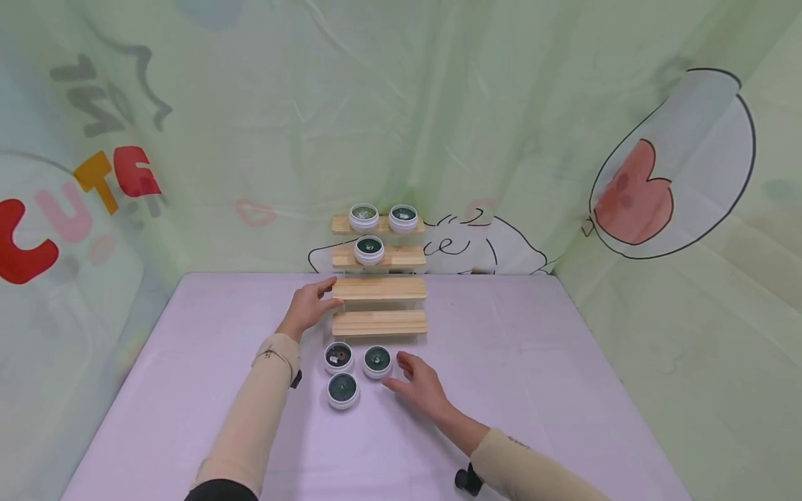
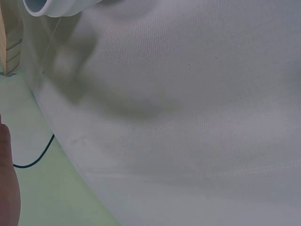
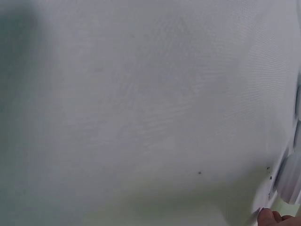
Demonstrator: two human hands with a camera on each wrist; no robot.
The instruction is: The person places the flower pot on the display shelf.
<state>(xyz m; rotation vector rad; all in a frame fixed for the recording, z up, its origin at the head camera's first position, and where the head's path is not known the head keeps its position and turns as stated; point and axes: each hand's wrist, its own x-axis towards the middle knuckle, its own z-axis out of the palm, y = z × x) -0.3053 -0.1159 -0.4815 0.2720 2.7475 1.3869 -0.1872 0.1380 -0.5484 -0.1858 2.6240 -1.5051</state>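
A stepped wooden display rack (image 1: 379, 289) stands at the back of the table. At its left end, my left hand (image 1: 305, 305) grips the second-lowest step, fingers at the back edge and thumb at the front. My right hand (image 1: 422, 386) is just right of a white round jar with a dark green top (image 1: 377, 359), its fingers and thumb spread around nothing. Beside that jar are a jar with a darker, speckled top (image 1: 339, 355) and another green-topped jar (image 1: 342, 388) nearer me. The wrist views catch only part of each hand.
Two jars (image 1: 364, 217) (image 1: 403, 218) sit on the rack's top step, and one jar (image 1: 369, 249) on the step below. A printed curtain (image 1: 376, 104) hangs behind and at both sides of the pale table (image 1: 514, 376).
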